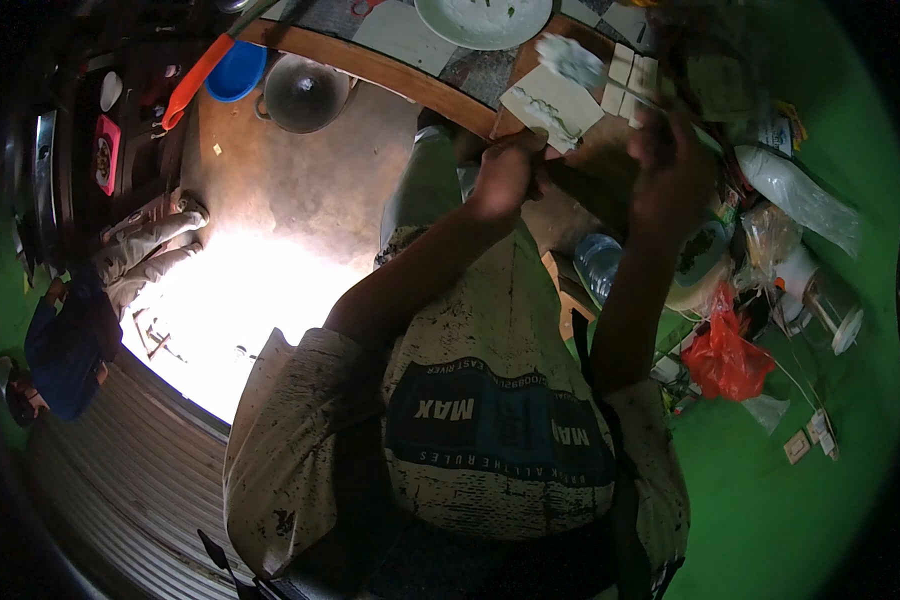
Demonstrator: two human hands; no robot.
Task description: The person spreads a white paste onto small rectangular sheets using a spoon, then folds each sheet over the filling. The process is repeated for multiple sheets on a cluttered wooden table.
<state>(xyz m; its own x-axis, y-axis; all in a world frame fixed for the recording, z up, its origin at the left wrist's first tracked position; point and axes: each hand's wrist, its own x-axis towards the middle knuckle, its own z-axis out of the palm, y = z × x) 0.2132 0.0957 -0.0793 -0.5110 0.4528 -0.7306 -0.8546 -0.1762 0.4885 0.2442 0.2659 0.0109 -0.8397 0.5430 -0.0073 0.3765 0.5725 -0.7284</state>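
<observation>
My right hand [670, 170], slightly smeared by motion, is closed round the thin handle of a tool. White, blurred stuff [570, 60] sits at the tool's far end. Below that end lies a pale flat square piece [550, 103] with streaks of thick white paste on it. My left hand [505, 175] is closed beside the square's near corner, at the table edge. What its fingers hold, if anything, is hidden. Several pale rectangular blocks [630, 80] lie side by side just right of the square.
A white plate [485, 25] stands at the table's far side. On the floor to the left are a wok [305, 95] and a blue basin [235, 72]. A red plastic bag [725, 350] and a water bottle [598, 265] are at right. Another person [75, 335] sits at far left.
</observation>
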